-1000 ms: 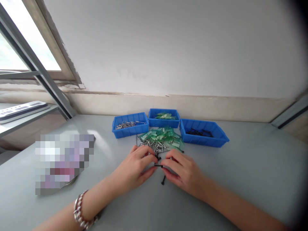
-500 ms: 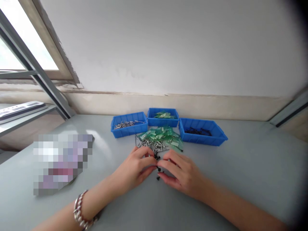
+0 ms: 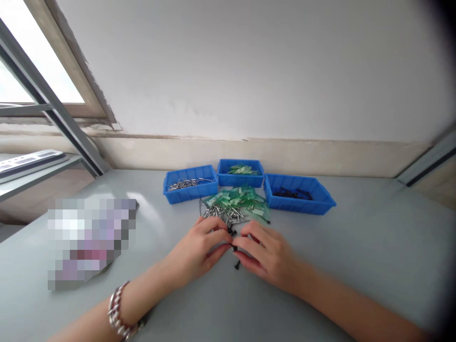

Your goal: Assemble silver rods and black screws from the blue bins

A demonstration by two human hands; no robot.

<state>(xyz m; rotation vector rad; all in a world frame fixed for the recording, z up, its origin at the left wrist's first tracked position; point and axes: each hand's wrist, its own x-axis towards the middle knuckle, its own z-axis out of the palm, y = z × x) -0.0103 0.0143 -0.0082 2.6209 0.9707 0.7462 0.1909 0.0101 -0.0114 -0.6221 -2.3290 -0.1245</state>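
Apparently for easy reach, bins [image 3: 299, 205] stand near the desk's [image 3: 370, 237] back edge; left hand [image 3: 202, 245] pinches a black screw [image 3: 234, 248], right hand [image 3: 271, 250] at it, hold unclear.

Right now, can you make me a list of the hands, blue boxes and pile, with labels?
Left hand: at a small black piece, grip unclear
Right hand: at the same piece, grip unclear
Left blue box: silver pieces
Middle blue box: green packets
Right blue box: black pieces
Pile: more silver pieces and green packets, in front of the boxes
Near hands: more black pieces
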